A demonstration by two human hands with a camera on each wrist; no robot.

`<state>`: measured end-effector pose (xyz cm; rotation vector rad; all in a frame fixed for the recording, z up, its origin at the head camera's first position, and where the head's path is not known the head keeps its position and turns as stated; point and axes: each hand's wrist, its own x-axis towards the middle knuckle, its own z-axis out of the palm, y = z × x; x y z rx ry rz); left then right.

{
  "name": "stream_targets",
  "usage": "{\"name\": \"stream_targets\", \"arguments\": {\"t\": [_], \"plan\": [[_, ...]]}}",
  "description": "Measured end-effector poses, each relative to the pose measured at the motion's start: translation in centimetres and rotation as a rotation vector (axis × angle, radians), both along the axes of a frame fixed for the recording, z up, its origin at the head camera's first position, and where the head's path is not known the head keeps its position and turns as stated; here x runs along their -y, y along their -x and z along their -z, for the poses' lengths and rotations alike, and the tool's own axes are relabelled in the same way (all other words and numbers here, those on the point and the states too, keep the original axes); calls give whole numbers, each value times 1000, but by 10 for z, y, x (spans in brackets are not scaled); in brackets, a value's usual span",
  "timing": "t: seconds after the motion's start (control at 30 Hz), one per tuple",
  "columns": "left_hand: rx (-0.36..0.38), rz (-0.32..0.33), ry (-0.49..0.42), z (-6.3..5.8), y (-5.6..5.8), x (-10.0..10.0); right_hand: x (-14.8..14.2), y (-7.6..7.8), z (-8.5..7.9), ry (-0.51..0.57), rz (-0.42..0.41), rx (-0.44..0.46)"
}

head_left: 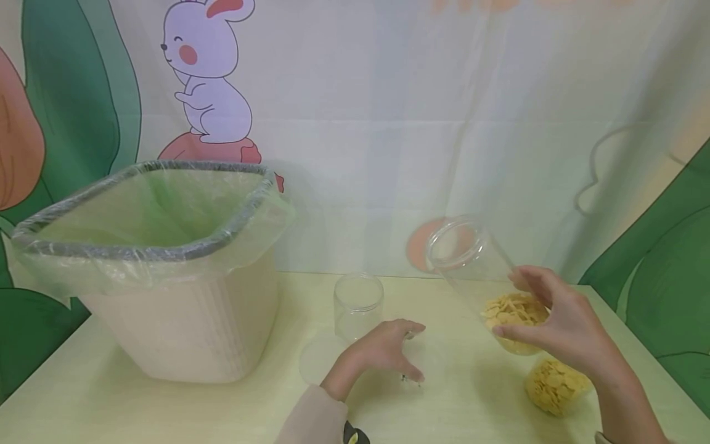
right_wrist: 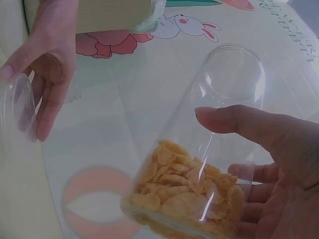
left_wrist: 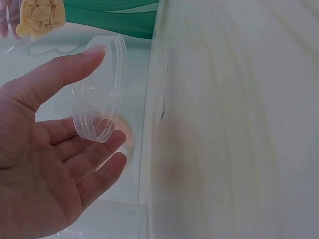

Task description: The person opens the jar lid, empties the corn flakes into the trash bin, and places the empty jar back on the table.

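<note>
My right hand [head_left: 560, 333] grips a tall clear jar [head_left: 463, 271], tilted so its open mouth leans up and to the left. Yellow corn flakes [right_wrist: 184, 184] fill its lower part. With thumb and fingers, my left hand [head_left: 383, 348] pinches a clear plastic lid [left_wrist: 97, 92] by its rim, held on edge above the table. This lid barely shows in the head view. A second container of flakes [head_left: 556, 387] stands on the table below the tilted jar. Just behind my left hand is a clear jar [head_left: 358, 302] with nothing visible inside.
A large bin [head_left: 188, 339] with a translucent liner [head_left: 244, 259] over its rim stands on the left of the pale table [head_left: 466, 413]. A clear round disc, perhaps a lid [head_left: 316, 357], lies flat beside the clear jar. A printed cloth [head_left: 344, 154] hangs behind.
</note>
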<state>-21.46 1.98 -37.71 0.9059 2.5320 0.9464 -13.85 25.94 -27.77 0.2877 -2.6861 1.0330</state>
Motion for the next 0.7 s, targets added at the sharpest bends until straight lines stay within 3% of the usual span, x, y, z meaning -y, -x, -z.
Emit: {"name": "stream_targets", "arguments": {"t": [0.33, 0.7], "plan": [[51, -11, 50, 5, 1, 1, -1, 0, 0, 1, -2, 21], [58, 11, 111, 4, -2, 3, 0, 2, 2, -6, -12, 4]]}}
